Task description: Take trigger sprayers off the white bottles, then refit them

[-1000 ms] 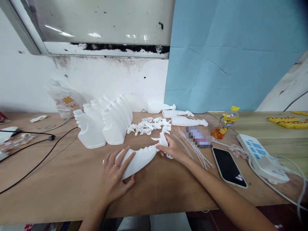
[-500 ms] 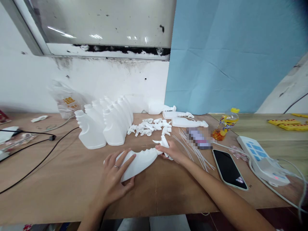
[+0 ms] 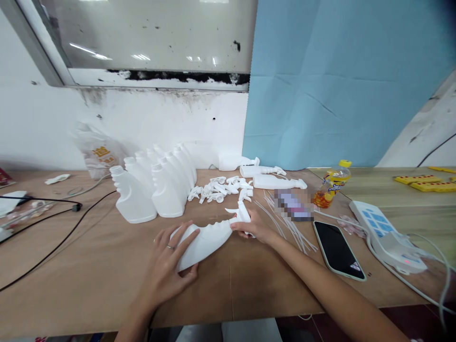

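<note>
A white plastic spray bottle (image 3: 206,242) lies tilted on its side above the brown table, its neck toward the right. My left hand (image 3: 174,261) is wrapped round the bottle's body, thumb below and fingers over the top. At the neck, my right hand (image 3: 254,228) grips a white trigger sprayer head (image 3: 243,213), which sits against the bottle's mouth. Fingers hide part of the joint between the two. Just beyond lies a heap of loose white sprayer heads (image 3: 217,190). Thin white dip tubes (image 3: 281,221) are spread right of my right hand.
Open white bottles (image 3: 137,202) stand in rows at the back left. Several bottles with sprayers (image 3: 278,182) lie near the wall. Rightward are a phone (image 3: 338,249), a drink bottle (image 3: 333,183) and a power strip (image 3: 384,235). A black cable (image 3: 76,223) crosses the left side.
My right thumb and fingers have shifted slightly around the sprayer head. The bottle and my left hand stay nearly in place; the view has moved a little.
</note>
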Tool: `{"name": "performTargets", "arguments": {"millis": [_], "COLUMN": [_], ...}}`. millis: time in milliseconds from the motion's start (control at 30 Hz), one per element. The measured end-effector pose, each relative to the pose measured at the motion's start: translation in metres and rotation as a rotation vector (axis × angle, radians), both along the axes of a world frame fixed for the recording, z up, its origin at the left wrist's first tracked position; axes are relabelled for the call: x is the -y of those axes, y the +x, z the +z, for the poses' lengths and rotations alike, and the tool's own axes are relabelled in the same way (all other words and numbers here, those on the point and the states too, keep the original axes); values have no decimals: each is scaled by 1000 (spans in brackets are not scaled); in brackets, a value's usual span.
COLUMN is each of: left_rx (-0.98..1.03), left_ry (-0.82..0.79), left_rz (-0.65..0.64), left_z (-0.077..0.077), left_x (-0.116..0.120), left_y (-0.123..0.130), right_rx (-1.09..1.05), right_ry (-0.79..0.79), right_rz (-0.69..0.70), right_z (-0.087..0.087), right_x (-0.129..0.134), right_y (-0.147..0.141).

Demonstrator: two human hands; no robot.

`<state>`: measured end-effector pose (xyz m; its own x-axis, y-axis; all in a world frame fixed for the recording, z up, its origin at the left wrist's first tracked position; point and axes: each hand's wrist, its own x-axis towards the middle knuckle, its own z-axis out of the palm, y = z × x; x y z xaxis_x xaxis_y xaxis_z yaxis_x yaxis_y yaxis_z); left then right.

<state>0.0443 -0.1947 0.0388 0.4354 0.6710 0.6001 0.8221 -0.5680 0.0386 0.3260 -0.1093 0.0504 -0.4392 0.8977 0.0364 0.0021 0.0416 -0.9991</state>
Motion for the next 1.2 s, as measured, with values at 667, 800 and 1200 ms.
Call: {"name": "performTargets", "arguments": {"millis": [667,800,1200], "left_rx": [-134,-152,-82], "left_ry": [-35,-48,33], "left_rz": [181,215,149], "left_z": [21,20,19], "left_x": [-23,-23,-20], "left_y": [75,76,72], "right_rx": [-41,-22,-54], "right_ry": [-16,-26,-47], "right_rz": [99,107,96], "right_z": [-17,-23,-18], "right_x": [9,7,11], "right_y": [-19,-19,-18]}}
